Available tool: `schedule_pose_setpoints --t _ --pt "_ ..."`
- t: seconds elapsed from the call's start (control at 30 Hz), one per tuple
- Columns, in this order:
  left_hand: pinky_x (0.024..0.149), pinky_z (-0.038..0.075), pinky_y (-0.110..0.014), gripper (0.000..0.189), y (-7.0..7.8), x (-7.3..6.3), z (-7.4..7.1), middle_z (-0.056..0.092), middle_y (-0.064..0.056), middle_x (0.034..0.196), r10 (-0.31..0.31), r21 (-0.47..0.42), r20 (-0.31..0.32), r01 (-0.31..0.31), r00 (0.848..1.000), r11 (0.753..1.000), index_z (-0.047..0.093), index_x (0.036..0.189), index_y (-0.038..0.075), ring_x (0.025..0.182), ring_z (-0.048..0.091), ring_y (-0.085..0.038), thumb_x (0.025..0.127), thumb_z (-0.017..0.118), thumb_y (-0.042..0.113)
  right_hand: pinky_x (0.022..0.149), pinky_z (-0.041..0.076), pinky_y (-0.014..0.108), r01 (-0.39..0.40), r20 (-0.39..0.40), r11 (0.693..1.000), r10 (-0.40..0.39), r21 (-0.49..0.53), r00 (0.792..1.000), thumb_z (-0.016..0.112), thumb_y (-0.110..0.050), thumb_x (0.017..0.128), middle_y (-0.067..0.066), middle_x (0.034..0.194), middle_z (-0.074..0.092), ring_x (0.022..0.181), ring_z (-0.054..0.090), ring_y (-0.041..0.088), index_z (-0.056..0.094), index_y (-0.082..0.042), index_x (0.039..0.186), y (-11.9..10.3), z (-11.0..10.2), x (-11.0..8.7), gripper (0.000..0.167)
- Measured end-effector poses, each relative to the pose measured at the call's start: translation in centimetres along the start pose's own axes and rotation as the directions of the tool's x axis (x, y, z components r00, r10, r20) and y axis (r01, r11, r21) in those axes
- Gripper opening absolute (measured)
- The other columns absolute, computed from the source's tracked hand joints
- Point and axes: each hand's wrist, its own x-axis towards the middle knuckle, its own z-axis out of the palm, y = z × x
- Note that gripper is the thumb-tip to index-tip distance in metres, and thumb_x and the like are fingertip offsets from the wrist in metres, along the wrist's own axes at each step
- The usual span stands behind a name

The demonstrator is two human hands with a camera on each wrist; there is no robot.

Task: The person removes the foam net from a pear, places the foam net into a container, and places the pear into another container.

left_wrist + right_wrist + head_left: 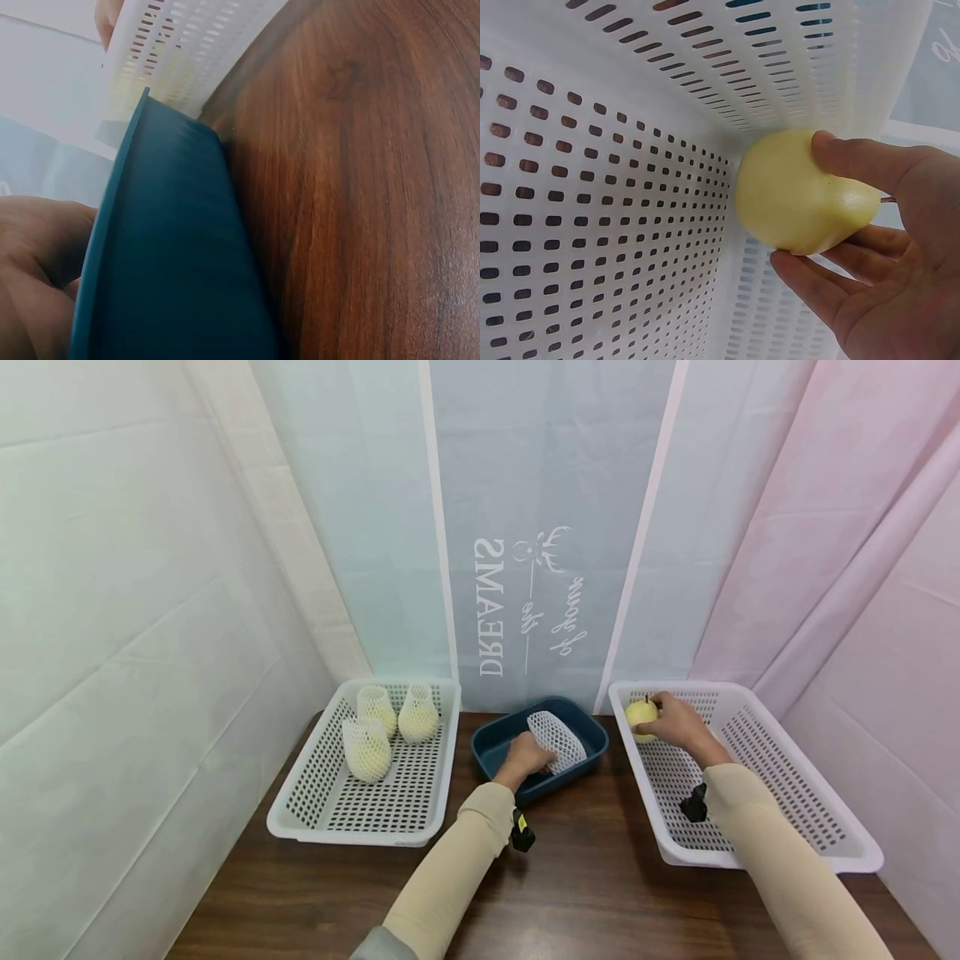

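My right hand grips a yellow pear at the far left corner of the right white basket. In the right wrist view, thumb and fingers wrap round the pear from its stem side. My left hand reaches into a dark blue tray, with its fingers curled at the near end of a white foam net sleeve. The left wrist view shows the tray's outer wall hiding those fingertips. The foam net lies slanted in the tray.
A left white basket holds three pears in foam nets, one of them a netted pear nearest the front. All stand on a brown wooden table. Behind the table hangs a curtain with printed lettering; pale walls flank both sides.
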Motion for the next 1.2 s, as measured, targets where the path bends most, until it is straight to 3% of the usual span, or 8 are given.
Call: schedule_pose_setpoints --t 0.23,0.33,0.4,0.47,0.6,0.67,0.83,1.2 --pt "0.062 0.056 -0.029 0.014 -0.3 0.6 0.3 0.070 -0.006 0.067 -0.052 -0.002 0.013 0.052 0.999 0.999 0.072 0.105 -0.005 0.060 0.069 -0.016 0.099 0.070 0.007 0.095 0.050 0.061 -0.020 0.024 1.000 0.020 -0.015 1.000 0.080 -0.027 0.092 0.042 0.139 0.054 0.110 0.058 0.046 0.040 0.020 0.148 0.3 0.1 0.1 0.083" --pt "0.061 0.056 -0.028 0.040 -0.2 0.3 0.1 0.069 -0.007 0.067 -0.046 -0.025 0.005 0.046 0.999 0.999 0.061 0.132 -0.013 0.060 0.070 -0.018 0.097 0.071 0.005 0.094 0.051 0.059 -0.019 0.035 1.000 0.019 -0.017 0.999 0.079 -0.025 0.092 0.042 0.137 0.055 0.109 0.059 0.045 0.040 0.020 0.148 0.4 0.2 0.2 0.081" --pt "0.059 0.055 -0.027 0.052 -0.2 0.1 -0.1 0.070 -0.009 0.067 -0.032 -0.033 -0.014 0.031 0.999 0.999 0.055 0.139 -0.016 0.061 0.072 -0.020 0.095 0.074 0.004 0.094 0.052 0.058 -0.017 0.042 1.000 0.018 -0.017 0.999 0.079 -0.023 0.093 0.042 0.136 0.056 0.108 0.059 0.044 0.040 0.021 0.148 0.4 0.3 0.2 0.080" --pt "0.058 0.054 -0.025 0.049 -0.2 -0.1 -0.2 0.072 -0.011 0.069 -0.020 -0.035 -0.034 0.019 0.999 0.999 0.058 0.136 -0.015 0.062 0.073 -0.020 0.095 0.075 0.005 0.094 0.052 0.058 -0.019 0.047 1.000 0.020 -0.021 0.999 0.078 -0.022 0.093 0.042 0.136 0.056 0.107 0.059 0.044 0.040 0.021 0.148 0.4 0.3 0.2 0.079" --pt "0.057 0.048 -0.021 0.007 -0.2 -0.2 -0.1 0.071 -0.009 0.070 -0.037 -0.028 -0.038 0.036 0.999 0.999 0.071 0.094 -0.001 0.063 0.071 -0.017 0.098 0.071 0.005 0.094 0.052 0.058 -0.026 0.047 0.999 0.027 -0.030 0.999 0.078 -0.022 0.093 0.042 0.136 0.056 0.109 0.059 0.045 0.039 0.021 0.149 0.5 0.5 0.2 0.080" --pt "0.058 0.045 -0.021 0.014 -0.1 -0.2 -0.1 0.069 -0.008 0.070 -0.059 -0.025 -0.031 0.058 0.998 0.998 0.067 0.087 0.003 0.066 0.071 -0.018 0.101 0.067 0.006 0.094 0.052 0.058 -0.021 0.044 0.999 0.023 -0.031 0.999 0.078 -0.021 0.093 0.043 0.137 0.055 0.110 0.060 0.045 0.038 0.021 0.149 0.5 0.5 0.3 0.081" --pt "0.059 0.044 -0.022 0.020 -0.1 -0.4 -0.2 0.068 -0.008 0.070 -0.067 0.001 -0.017 0.067 0.998 0.998 0.067 0.085 0.002 0.070 0.071 -0.021 0.104 0.062 0.009 0.093 0.052 0.059 -0.002 0.043 1.000 0.003 -0.029 0.999 0.078 -0.019 0.092 0.044 0.136 0.054 0.109 0.060 0.046 0.037 0.023 0.148 0.4 0.6 0.2 0.081" --pt "0.062 0.055 -0.025 0.020 -0.7 -0.6 -0.3 0.074 -0.009 0.072 0.010 -0.032 -0.007 -0.010 1.000 0.999 0.075 0.084 0.000 0.066 0.072 -0.018 0.100 0.073 0.012 0.094 0.052 0.059 -0.002 0.058 1.000 0.003 -0.023 0.998 0.077 -0.022 0.093 0.044 0.138 0.053 0.111 0.060 0.047 0.037 0.022 0.149 0.5 0.7 0.1 0.082"
